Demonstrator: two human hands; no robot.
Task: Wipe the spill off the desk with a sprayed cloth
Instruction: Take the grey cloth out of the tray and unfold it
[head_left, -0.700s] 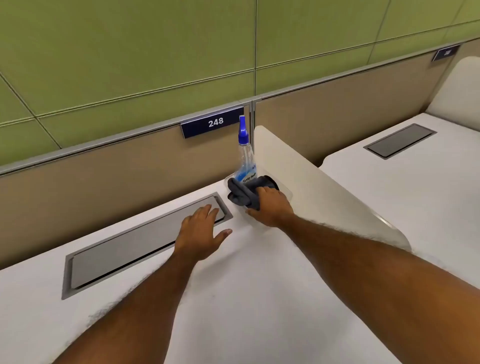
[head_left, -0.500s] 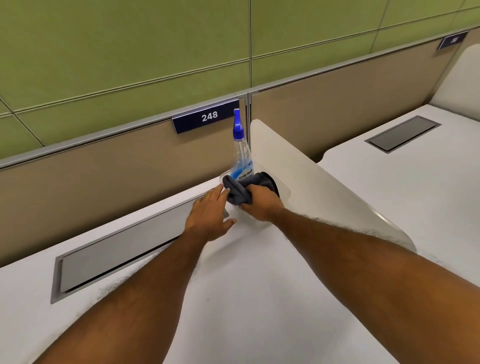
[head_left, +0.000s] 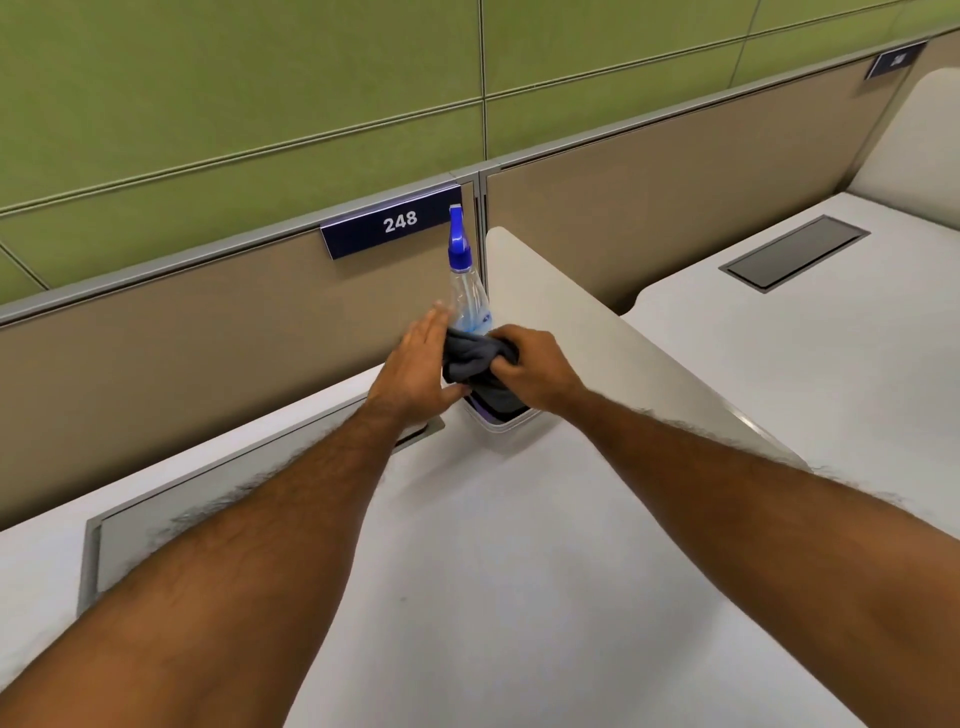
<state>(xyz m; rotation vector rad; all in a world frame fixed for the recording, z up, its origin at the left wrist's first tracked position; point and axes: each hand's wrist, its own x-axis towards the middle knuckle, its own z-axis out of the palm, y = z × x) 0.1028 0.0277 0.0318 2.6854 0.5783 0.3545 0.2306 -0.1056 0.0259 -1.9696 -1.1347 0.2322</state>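
Observation:
A dark grey cloth (head_left: 470, 358) is bunched in my right hand (head_left: 535, 366), lifted just above a small white container (head_left: 498, 423) at the back of the white desk (head_left: 493, 571). Behind the cloth stands a clear spray bottle (head_left: 465, 291) with a blue nozzle, its lower part hidden. My left hand (head_left: 415, 371) is raised with fingers straight, its fingertips beside the bottle and its thumb against the cloth. I cannot make out a spill on the desk.
A grey recessed cable flap (head_left: 208, 514) lies in the desk at the left, partly under my left forearm. A beige partition with a "248" sign (head_left: 392, 222) runs along the back. A white curved divider (head_left: 597, 332) separates a neighbouring desk (head_left: 831, 338) at the right.
My left hand moved off the cable flap, right and up to the cloth and bottle. My right hand lifted the cloth slightly.

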